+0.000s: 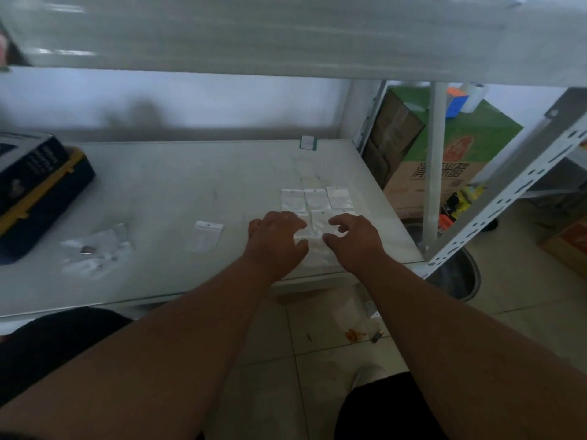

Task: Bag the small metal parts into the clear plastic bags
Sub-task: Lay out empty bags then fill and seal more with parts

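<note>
Several small clear plastic bags point(316, 200) lie in rows on the white shelf top point(178, 185) at the right. My left hand point(279, 238) and my right hand point(354, 238) hover side by side over the nearest bags point(314, 246), fingers loosely spread, and hold nothing that I can see. One single clear bag point(205, 235) lies to the left of my hands. Further left, a crumpled clear bag point(97, 250) lies with a few small metal parts point(87, 249) on it.
A dark blue and yellow case point(38, 198) with a box on it stands at the left edge. A small green-edged card point(308, 143) lies at the back. Cardboard boxes point(444, 160), white rack posts point(435, 173) and a bin point(457, 274) stand right of the shelf.
</note>
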